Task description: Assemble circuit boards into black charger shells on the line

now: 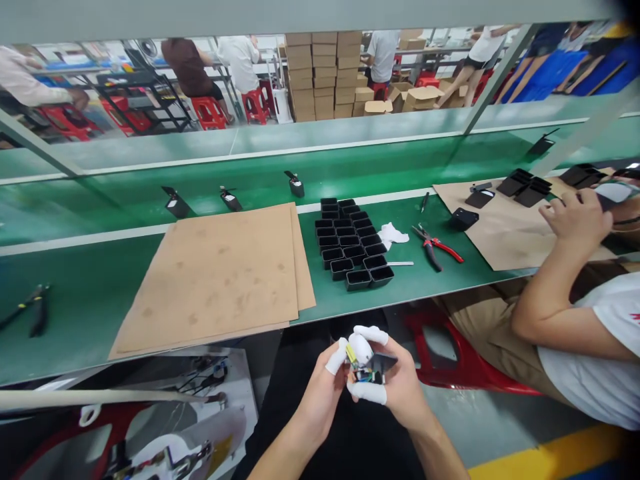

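Observation:
Below the table's front edge, over my lap, both hands meet on a small black part with a yellow bit [371, 369]. My left hand [320, 393] pinches it from the left with white finger cots on thumb and fingertips. My right hand [395, 383] cups it from the right, also with white cots. Just beyond, on the green table [75, 307], stands a cluster of several black open housings [350, 243] in rows.
Brown cardboard sheets [220, 273] lie left of the housings. Red-handled pliers [435, 247], a white cloth [393, 235] and black cutters [30, 310] rest on the table. A co-worker's arm [550, 280] leans at right over another cardboard sheet [505, 230]. Black parts [175, 201] ride the belt behind.

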Available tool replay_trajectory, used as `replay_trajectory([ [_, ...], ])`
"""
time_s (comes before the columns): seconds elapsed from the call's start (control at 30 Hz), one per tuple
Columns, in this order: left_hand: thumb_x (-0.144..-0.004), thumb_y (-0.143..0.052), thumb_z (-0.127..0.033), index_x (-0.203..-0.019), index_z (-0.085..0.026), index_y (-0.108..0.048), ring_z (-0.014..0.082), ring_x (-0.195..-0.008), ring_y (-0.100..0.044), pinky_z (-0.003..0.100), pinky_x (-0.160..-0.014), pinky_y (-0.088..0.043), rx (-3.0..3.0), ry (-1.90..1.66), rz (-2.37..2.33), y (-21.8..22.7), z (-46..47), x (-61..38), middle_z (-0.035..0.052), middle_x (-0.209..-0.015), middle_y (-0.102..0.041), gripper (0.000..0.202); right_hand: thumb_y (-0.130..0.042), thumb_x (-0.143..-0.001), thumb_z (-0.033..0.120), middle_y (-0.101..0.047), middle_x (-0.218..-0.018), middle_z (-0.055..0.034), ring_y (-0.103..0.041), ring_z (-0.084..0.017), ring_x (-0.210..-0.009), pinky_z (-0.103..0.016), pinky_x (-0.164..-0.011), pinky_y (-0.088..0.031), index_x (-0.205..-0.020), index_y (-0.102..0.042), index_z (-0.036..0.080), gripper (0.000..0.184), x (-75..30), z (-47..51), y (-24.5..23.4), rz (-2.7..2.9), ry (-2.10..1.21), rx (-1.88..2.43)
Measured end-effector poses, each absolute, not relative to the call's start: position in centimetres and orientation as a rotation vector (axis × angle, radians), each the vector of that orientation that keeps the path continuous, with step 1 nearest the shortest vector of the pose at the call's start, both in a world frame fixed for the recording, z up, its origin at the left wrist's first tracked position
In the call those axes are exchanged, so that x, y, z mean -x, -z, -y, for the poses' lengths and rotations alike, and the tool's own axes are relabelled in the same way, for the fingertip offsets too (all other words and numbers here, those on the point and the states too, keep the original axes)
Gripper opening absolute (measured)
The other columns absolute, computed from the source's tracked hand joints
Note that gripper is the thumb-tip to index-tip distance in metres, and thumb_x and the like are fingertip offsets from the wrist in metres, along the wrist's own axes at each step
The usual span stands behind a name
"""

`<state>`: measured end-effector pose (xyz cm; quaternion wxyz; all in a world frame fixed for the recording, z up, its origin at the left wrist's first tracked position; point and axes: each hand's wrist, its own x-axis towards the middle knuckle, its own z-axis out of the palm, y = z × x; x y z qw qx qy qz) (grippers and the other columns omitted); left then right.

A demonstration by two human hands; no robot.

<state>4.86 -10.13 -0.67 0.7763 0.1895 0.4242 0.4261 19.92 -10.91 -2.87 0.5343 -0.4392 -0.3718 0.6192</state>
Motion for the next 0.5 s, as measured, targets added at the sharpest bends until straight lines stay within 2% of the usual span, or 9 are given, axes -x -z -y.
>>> replay_trajectory([
  [0.1,-0.093,-0.068,-0.067,-0.080,-0.020,-0.071,0.0178,-0.063,-0.055,0.031,-0.061,-0.047,-0.604,-0.890,-0.947,0.8,10.2,-4.7,0.0035,-0.068,-0.060,0.049,-0.108,-0.050,0.023,-0.077,-0.112,-0.0060,-0.073,-0.031,-0.104,-0.046,-0.092,-0.064,-0.123,-0.077,0.029,0.079,-20.1,11.0,3.2,0.762,-1.464,1.031],
  [0.17,-0.097,-0.066,-0.062,-0.091,-0.021,-0.075,0.0193,-0.067,-0.057,0.034,-0.071,-0.050,-0.775,-0.922,-0.926,0.9,10.6,-4.6,0.0053,-0.074,-0.064,0.043,-0.106,-0.054,0.027,-0.077,-0.110,-0.0051,-0.073,-0.029,-0.099,-0.044,-0.090,-0.064,-0.122,-0.076,0.029,0.074,-19.9,10.9,3.5,0.667,-1.425,1.017],
  [0.23,-0.089,-0.081,-0.047,-0.113,-0.025,-0.077,0.0213,-0.074,-0.060,0.036,-0.078,-0.049,-0.960,-1.003,-0.960,1.1,11.1,-4.7,0.0058,-0.085,-0.069,0.032,-0.103,-0.062,0.033,-0.076,-0.109,-0.0049,-0.072,-0.027,-0.097,-0.041,-0.089,-0.063,-0.118,-0.076,0.028,0.062,-19.6,10.7,3.5,0.600,-1.412,1.014],
  [0.3,-0.076,-0.093,-0.029,-0.122,-0.029,-0.077,0.0229,-0.080,-0.060,0.036,-0.080,-0.048,-1.129,-1.093,-1.065,1.6,11.4,-4.9,0.0062,-0.092,-0.071,0.049,-0.100,-0.067,0.037,-0.075,-0.106,-0.0042,-0.071,-0.025,-0.095,-0.038,-0.086,-0.063,-0.113,-0.075,0.027,0.053,-19.4,10.4,3.2,0.562,-1.429,1.024],
  [0.37,-0.069,-0.095,-0.019,-0.113,-0.030,-0.082,0.0239,-0.081,-0.059,0.036,-0.080,-0.048,-1.217,-1.183,-1.171,2.3,11.4,-5.1,0.0071,-0.091,-0.070,0.048,-0.099,-0.068,0.038,-0.073,-0.104,-0.0034,-0.070,-0.024,-0.094,-0.036,-0.084,-0.062,-0.112,-0.074,0.027,0.051,-19.2,10.2,2.9,0.549,-1.464,1.036],
  [0.5,-0.065,-0.094,-0.015,-0.099,-0.031,-0.084,0.0285,-0.089,-0.065,0.042,-0.090,-0.053,-1.133,-1.322,-1.244,4.1,11.0,-4.7,0.0103,-0.094,-0.073,0.038,-0.099,-0.066,0.033,-0.072,-0.109,-0.0027,-0.068,-0.023,-0.098,-0.035,-0.088,-0.059,-0.112,-0.071,0.027,0.054,-19.0,10.3,2.8,0.607,-1.484,1.069],
])
